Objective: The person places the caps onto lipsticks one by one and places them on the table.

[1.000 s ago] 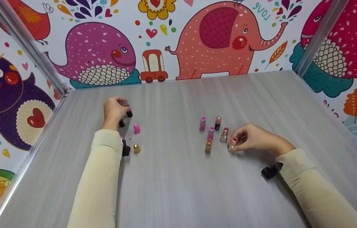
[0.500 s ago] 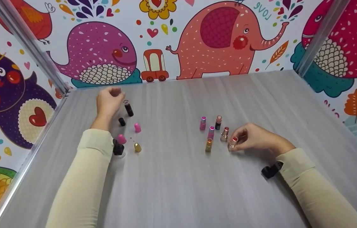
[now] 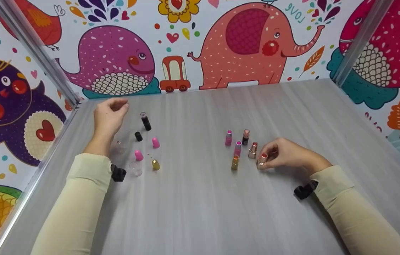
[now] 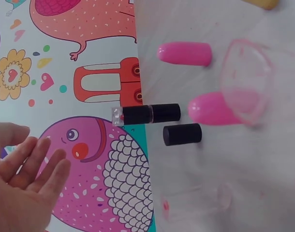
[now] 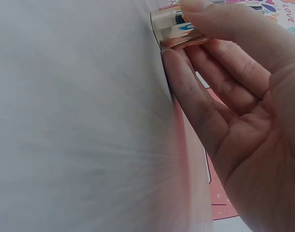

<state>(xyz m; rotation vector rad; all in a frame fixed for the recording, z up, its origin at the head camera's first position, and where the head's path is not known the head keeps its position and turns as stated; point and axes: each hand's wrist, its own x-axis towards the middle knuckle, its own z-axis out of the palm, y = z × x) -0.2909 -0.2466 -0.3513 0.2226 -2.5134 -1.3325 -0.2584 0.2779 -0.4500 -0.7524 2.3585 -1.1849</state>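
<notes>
My left hand [image 3: 109,117] hovers over the back left of the table with loose fingers and holds nothing. To its right a tall black tube with a clear end [image 3: 145,121] stands upright, apart from the fingers. A short black cap [image 3: 138,136], two pink caps [image 3: 155,142] and a gold cap [image 3: 155,165] stand nearby. Clear caps [image 3: 135,169] are faint there too. On the right side my right hand [image 3: 285,154] pinches an uncapped rose-gold lipstick [image 3: 262,160] between thumb and fingers, its base at the tabletop. In the right wrist view its shiny gold base [image 5: 169,29] shows between the fingertips.
Several uncapped lipsticks stand left of my right hand: rose-gold [image 3: 253,150], gold [image 3: 234,163], pink [image 3: 228,138] and a black one [image 3: 245,137]. The grey table [image 3: 193,198] meets a cartoon-printed wall [image 3: 249,67] behind, with metal posts [image 3: 356,42] at the corners.
My left hand has let go of the tall black tube and drawn away to the left, uncovering the caps beneath the wrist. My right hand stays in place on its lipstick.
</notes>
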